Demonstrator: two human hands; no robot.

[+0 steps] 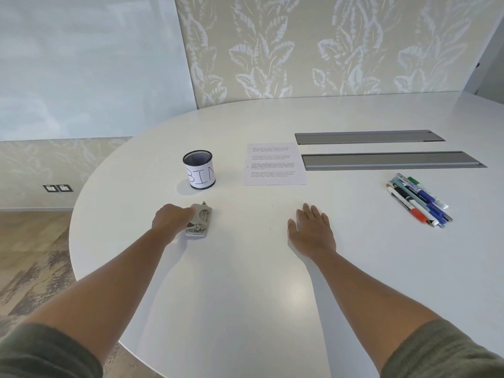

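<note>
A small metal hole punch (200, 221) lies on the white table (245, 282), left of centre. My left hand (170, 219) is at its left side, fingers curled onto it. My right hand (312, 230) rests flat on the table, palm down and fingers straight, holding nothing. A black mesh cup (199, 169) with a paper label reading "BIN" stands behind the punch. A printed sheet of paper (274, 164) lies flat to the right of the cup.
Several markers and pens (418, 200) lie in a bunch at the right. Two grey cable trays (381, 148) are set into the tabletop at the back right. The table's rounded edge runs along the left, with floor beyond.
</note>
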